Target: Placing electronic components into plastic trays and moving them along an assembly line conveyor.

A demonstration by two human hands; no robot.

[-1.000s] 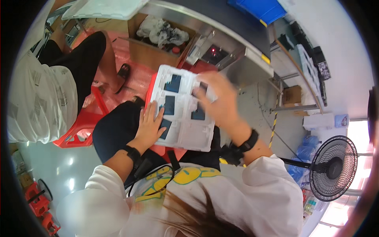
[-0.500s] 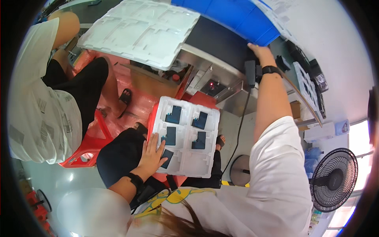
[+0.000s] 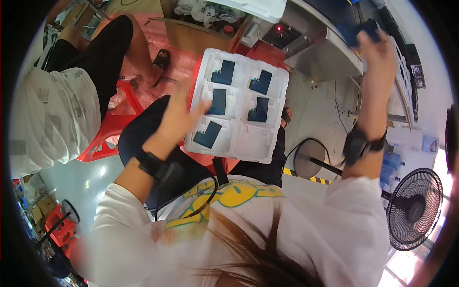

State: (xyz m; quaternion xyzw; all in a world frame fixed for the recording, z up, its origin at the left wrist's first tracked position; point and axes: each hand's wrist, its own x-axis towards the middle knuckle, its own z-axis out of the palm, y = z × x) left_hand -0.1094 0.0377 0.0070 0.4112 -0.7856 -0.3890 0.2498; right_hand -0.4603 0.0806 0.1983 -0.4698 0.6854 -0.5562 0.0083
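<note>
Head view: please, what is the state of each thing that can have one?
White six-compartment plastic tray, five compartments filled
Five flat dark-blue pieces, lying one per compartment
Left hand, open at tray's left edge
Right hand, raised, gripping blurred dark object
Small red round light, lit
Brown cardboard box, open
Black round fan, whether spinning, unclear

Hands point(image 3: 179, 117) point(image 3: 381, 60) blurred (held dark piece point(image 3: 368, 27) too); upper white tray point(image 3: 267, 8) cut off.

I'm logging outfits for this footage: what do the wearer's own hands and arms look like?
The left hand and right hand are both ungloved. Each wrist has a black band with a dark, boxy piece. Loose white sleeves end near the elbows.
</note>
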